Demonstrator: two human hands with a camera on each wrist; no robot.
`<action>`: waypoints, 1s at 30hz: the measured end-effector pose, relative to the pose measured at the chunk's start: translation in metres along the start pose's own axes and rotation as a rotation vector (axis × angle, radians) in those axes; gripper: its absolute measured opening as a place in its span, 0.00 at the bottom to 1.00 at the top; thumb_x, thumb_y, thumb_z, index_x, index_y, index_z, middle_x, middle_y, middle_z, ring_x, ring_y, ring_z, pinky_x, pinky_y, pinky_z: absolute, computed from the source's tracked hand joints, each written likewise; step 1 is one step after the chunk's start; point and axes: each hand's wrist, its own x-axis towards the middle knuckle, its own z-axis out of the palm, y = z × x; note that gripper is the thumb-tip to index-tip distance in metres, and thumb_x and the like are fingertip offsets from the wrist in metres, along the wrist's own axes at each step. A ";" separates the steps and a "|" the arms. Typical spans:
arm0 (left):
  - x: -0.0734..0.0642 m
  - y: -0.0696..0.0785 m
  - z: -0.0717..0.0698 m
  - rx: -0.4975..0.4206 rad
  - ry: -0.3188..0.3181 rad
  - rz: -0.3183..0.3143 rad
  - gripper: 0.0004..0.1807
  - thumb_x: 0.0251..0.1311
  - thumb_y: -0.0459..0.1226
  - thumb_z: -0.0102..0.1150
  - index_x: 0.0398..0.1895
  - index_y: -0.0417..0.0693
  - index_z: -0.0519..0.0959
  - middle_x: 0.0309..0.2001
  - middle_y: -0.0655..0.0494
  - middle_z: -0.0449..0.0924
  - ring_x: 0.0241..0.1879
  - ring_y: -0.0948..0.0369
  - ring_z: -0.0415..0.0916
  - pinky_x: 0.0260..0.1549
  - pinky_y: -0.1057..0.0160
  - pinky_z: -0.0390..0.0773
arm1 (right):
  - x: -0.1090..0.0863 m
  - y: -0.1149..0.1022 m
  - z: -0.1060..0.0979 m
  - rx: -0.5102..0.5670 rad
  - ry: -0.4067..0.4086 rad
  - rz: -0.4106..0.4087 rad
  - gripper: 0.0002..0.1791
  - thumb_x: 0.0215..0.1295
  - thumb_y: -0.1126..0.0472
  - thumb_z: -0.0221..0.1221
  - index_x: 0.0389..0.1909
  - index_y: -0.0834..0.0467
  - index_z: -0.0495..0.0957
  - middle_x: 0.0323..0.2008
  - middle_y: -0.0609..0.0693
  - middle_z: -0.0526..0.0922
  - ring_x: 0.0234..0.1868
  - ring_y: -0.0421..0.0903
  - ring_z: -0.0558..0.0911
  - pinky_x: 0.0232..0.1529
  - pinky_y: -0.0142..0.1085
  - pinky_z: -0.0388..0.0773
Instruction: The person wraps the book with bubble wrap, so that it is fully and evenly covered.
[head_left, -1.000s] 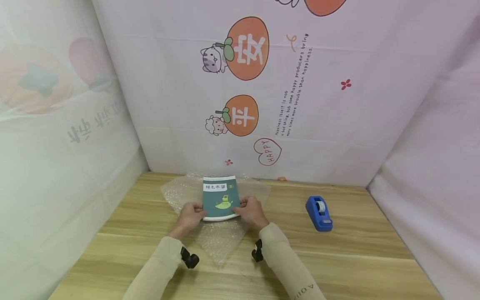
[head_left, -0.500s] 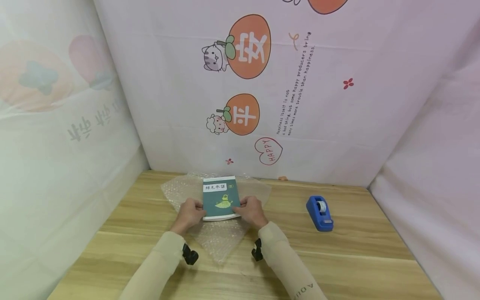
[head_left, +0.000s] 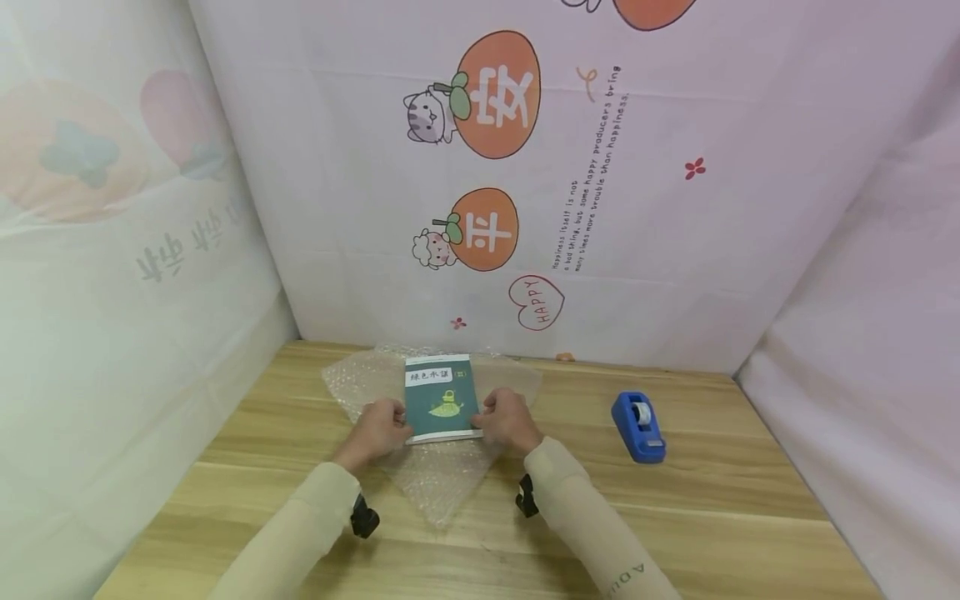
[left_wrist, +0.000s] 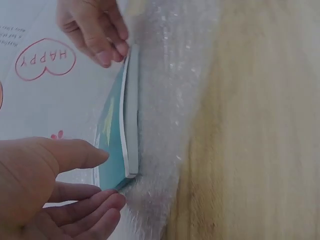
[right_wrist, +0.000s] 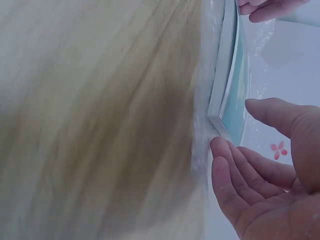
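The book [head_left: 441, 398] sits on the bubble wrap [head_left: 435, 481], its near edge straighter than a moment ago — left hand [head_left: 377, 427] and right hand [head_left: 510, 418] each show a spread grip, thumb and fingers apart at its near corners — so laying it down looks nearly finished.

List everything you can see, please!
Flat wooden table: one, brown, lower half
Plastic bubble wrap sheet: one, clear, on the table
Rectangular paper booklet: one, teal and white, over the sheet
Plastic tape dispenser: one, blue, table's right
Round tape roll: one, whitish, in the dispenser
Printed cloth walls: three, white, left, back, right
Left hand: one, bare, booklet's left edge
Right hand: one, bare, booklet's right edge
Cloth sleeves: two, beige, on arms
Wrist devices: two, black, at wrists
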 end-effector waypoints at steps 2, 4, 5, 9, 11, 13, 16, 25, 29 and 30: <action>-0.002 -0.001 0.000 0.046 -0.015 0.046 0.17 0.61 0.31 0.69 0.48 0.27 0.81 0.39 0.41 0.84 0.39 0.51 0.81 0.42 0.49 0.86 | -0.001 0.001 -0.004 -0.036 -0.016 -0.043 0.26 0.69 0.58 0.70 0.62 0.69 0.78 0.48 0.57 0.84 0.48 0.50 0.82 0.58 0.50 0.85; -0.004 -0.003 0.001 0.097 -0.022 0.093 0.18 0.61 0.32 0.69 0.51 0.29 0.81 0.42 0.40 0.84 0.42 0.50 0.81 0.46 0.46 0.86 | -0.001 0.002 -0.007 -0.106 -0.020 -0.116 0.27 0.69 0.58 0.69 0.62 0.70 0.77 0.49 0.59 0.85 0.49 0.52 0.83 0.59 0.51 0.84; -0.005 -0.003 0.001 0.124 -0.026 0.118 0.19 0.61 0.32 0.69 0.52 0.29 0.80 0.43 0.39 0.84 0.43 0.48 0.81 0.47 0.44 0.85 | -0.002 0.003 -0.010 -0.145 -0.021 -0.157 0.28 0.69 0.58 0.69 0.63 0.71 0.77 0.52 0.61 0.85 0.52 0.54 0.84 0.61 0.53 0.84; -0.009 -0.008 0.001 0.217 -0.034 0.194 0.35 0.63 0.37 0.69 0.69 0.25 0.71 0.62 0.31 0.79 0.63 0.39 0.78 0.68 0.39 0.77 | -0.003 0.005 -0.019 -0.316 -0.051 -0.286 0.33 0.71 0.55 0.68 0.67 0.73 0.74 0.64 0.68 0.81 0.67 0.63 0.80 0.71 0.56 0.77; -0.013 -0.011 0.000 0.258 -0.067 0.214 0.43 0.66 0.42 0.68 0.75 0.23 0.62 0.72 0.25 0.69 0.73 0.33 0.67 0.76 0.37 0.66 | -0.003 0.008 -0.023 -0.424 -0.083 -0.322 0.37 0.72 0.51 0.67 0.71 0.73 0.70 0.70 0.69 0.76 0.72 0.65 0.76 0.76 0.55 0.72; -0.018 -0.013 -0.002 0.289 -0.103 0.233 0.50 0.68 0.47 0.66 0.78 0.22 0.55 0.78 0.23 0.58 0.79 0.32 0.58 0.80 0.37 0.59 | -0.004 0.011 -0.025 -0.538 -0.109 -0.362 0.42 0.73 0.47 0.66 0.74 0.72 0.67 0.74 0.69 0.72 0.76 0.64 0.72 0.79 0.53 0.69; -0.024 -0.017 -0.005 0.324 -0.165 0.231 0.57 0.69 0.55 0.63 0.81 0.22 0.46 0.82 0.24 0.43 0.83 0.32 0.45 0.83 0.37 0.50 | -0.006 0.015 -0.028 -0.687 -0.142 -0.403 0.49 0.72 0.39 0.64 0.78 0.70 0.61 0.79 0.67 0.65 0.80 0.62 0.66 0.82 0.51 0.64; -0.027 -0.025 -0.002 0.353 -0.263 0.156 0.66 0.66 0.68 0.59 0.82 0.25 0.44 0.84 0.27 0.35 0.85 0.34 0.36 0.84 0.37 0.45 | -0.008 0.035 -0.024 -0.745 -0.234 -0.418 0.61 0.68 0.25 0.57 0.82 0.68 0.53 0.84 0.65 0.53 0.86 0.61 0.53 0.86 0.50 0.55; -0.026 -0.026 -0.002 0.354 -0.277 0.139 0.66 0.66 0.69 0.58 0.82 0.25 0.44 0.84 0.27 0.35 0.85 0.35 0.35 0.84 0.38 0.45 | -0.006 0.039 -0.021 -0.758 -0.267 -0.395 0.61 0.69 0.23 0.53 0.84 0.66 0.52 0.85 0.63 0.51 0.86 0.59 0.52 0.86 0.49 0.54; -0.026 -0.026 -0.001 0.350 -0.278 0.136 0.66 0.66 0.68 0.58 0.82 0.25 0.44 0.84 0.28 0.35 0.85 0.35 0.35 0.84 0.38 0.45 | -0.006 0.040 -0.020 -0.762 -0.273 -0.388 0.61 0.69 0.22 0.52 0.84 0.65 0.52 0.85 0.63 0.51 0.87 0.59 0.52 0.86 0.48 0.54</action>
